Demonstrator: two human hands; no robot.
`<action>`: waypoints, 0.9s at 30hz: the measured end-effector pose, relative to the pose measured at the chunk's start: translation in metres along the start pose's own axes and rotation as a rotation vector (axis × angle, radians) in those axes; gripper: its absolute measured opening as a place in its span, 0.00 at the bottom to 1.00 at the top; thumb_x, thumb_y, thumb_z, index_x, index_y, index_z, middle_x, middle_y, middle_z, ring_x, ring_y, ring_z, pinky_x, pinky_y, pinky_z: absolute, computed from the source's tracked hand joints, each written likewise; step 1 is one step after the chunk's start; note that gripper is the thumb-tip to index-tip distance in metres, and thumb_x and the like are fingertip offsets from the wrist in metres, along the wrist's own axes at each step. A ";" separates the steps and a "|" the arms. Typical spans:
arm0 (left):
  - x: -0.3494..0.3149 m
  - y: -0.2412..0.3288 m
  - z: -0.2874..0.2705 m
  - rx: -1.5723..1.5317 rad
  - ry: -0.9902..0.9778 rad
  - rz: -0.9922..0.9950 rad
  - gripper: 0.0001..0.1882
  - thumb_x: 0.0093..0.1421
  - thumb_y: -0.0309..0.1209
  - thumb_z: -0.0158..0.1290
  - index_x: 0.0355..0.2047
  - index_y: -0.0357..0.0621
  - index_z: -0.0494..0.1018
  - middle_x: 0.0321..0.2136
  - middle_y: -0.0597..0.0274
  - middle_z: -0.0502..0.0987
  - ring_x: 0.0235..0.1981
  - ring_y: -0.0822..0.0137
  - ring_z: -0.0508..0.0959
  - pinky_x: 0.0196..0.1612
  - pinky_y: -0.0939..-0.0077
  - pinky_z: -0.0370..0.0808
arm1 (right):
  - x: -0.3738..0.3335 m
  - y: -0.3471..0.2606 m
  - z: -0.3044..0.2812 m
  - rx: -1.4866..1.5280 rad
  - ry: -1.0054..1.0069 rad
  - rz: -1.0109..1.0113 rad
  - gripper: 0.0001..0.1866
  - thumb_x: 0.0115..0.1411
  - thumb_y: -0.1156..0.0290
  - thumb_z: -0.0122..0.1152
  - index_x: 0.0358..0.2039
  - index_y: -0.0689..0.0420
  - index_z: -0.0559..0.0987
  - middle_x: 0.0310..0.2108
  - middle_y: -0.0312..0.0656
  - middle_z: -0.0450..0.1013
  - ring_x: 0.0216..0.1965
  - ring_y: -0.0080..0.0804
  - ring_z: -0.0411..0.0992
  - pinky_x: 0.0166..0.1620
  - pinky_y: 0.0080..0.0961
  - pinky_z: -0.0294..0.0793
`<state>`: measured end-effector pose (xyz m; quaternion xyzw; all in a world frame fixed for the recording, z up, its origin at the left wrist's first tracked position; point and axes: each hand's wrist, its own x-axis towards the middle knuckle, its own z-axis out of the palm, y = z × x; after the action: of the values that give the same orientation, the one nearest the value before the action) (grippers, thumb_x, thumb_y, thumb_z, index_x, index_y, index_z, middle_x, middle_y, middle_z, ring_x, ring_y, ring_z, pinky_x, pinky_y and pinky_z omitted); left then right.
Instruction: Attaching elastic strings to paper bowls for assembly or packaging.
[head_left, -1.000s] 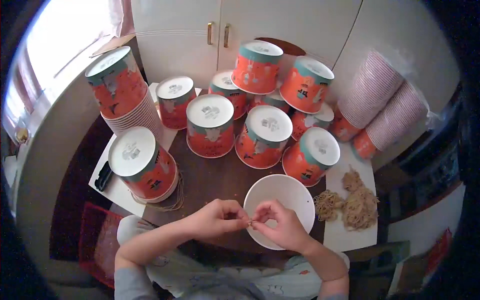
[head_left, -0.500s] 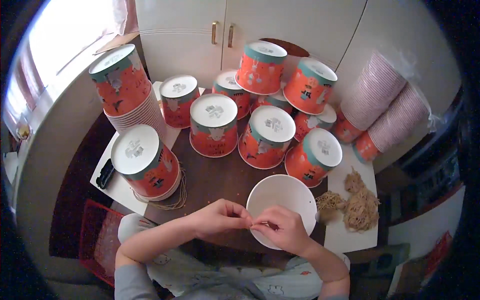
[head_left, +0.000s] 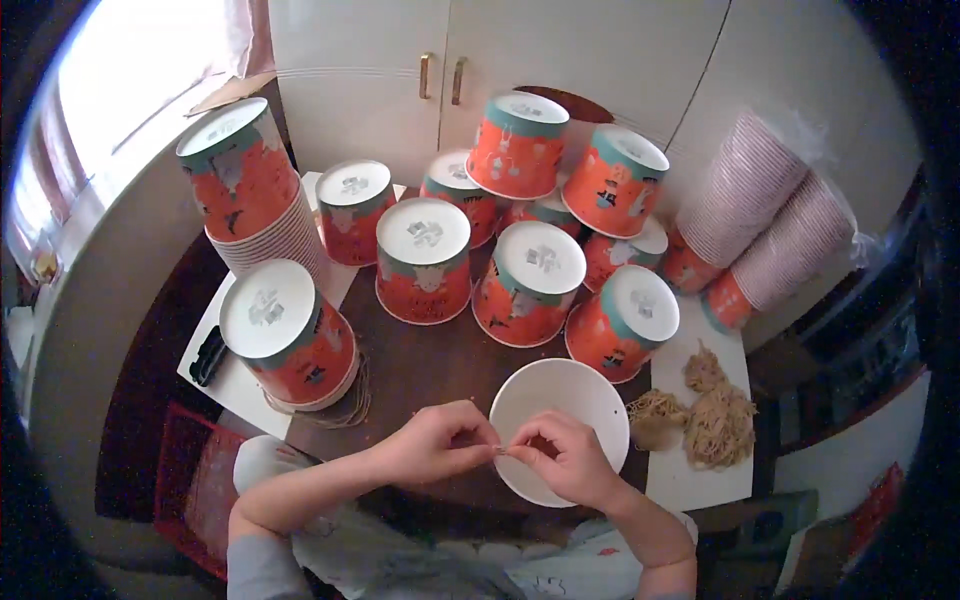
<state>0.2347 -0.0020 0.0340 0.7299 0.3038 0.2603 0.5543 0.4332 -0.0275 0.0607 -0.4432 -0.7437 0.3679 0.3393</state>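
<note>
My left hand (head_left: 440,447) and my right hand (head_left: 570,460) meet fingertip to fingertip over the left rim of an upright paper bucket (head_left: 590,400) with a white inside. Both are closed in a pinch. A tiny pale bit shows between the fingertips, too small to name. Just right of the bucket lie tangled heaps of tan string (head_left: 720,428). Off to the left, beyond my left forearm, an orange paper bucket (head_left: 325,350) stands upside down, with loose tan cord (head_left: 362,392) around its base.
Several upside-down orange buckets (head_left: 424,285) fill the middle and back, two of them (head_left: 518,150) set on top of others. A tall bucket stack (head_left: 265,230) stands at left, a black tool (head_left: 208,357) near it. Two bagged stacks (head_left: 745,185) lean at right. A red basket (head_left: 195,480) sits lower left.
My view has tilted slightly, so the buckets appear a little lower. Both hands stay pinched together over the bucket's rim, with the fingertips slightly shifted.
</note>
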 end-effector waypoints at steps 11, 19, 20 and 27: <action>-0.001 0.004 0.000 -0.170 0.181 0.027 0.05 0.53 0.27 0.52 0.29 0.40 0.70 0.25 0.67 0.69 0.27 0.78 0.69 0.29 0.85 0.66 | 0.000 0.006 -0.001 -0.046 -0.142 0.081 0.07 0.51 0.69 0.57 0.28 0.57 0.73 0.23 0.45 0.71 0.24 0.38 0.71 0.28 0.28 0.68; -0.002 0.015 -0.010 -0.255 -0.001 -0.168 0.08 0.53 0.26 0.50 0.33 0.39 0.67 0.27 0.68 0.71 0.27 0.81 0.68 0.29 0.86 0.66 | 0.000 0.003 -0.003 -0.016 -0.138 0.145 0.04 0.52 0.75 0.57 0.28 0.61 0.73 0.22 0.36 0.71 0.24 0.17 0.68 0.27 0.16 0.68; -0.002 0.015 -0.010 -0.255 0.001 -0.167 0.08 0.53 0.26 0.50 0.33 0.39 0.67 0.27 0.68 0.71 0.27 0.81 0.68 0.29 0.86 0.66 | 0.000 0.003 -0.003 0.010 -0.144 0.157 0.04 0.52 0.76 0.57 0.29 0.61 0.73 0.23 0.36 0.71 0.24 0.16 0.68 0.27 0.16 0.69; -0.004 0.021 -0.004 -0.172 -0.049 -0.159 0.09 0.52 0.28 0.52 0.33 0.39 0.67 0.24 0.68 0.72 0.23 0.81 0.69 0.25 0.86 0.67 | -0.002 0.002 -0.003 0.093 -0.116 0.093 0.04 0.52 0.77 0.57 0.29 0.61 0.72 0.25 0.37 0.72 0.27 0.16 0.69 0.30 0.14 0.70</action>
<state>0.2321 -0.0069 0.0546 0.6595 0.3238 0.2227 0.6408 0.4373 -0.0282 0.0599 -0.4391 -0.7228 0.4424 0.2982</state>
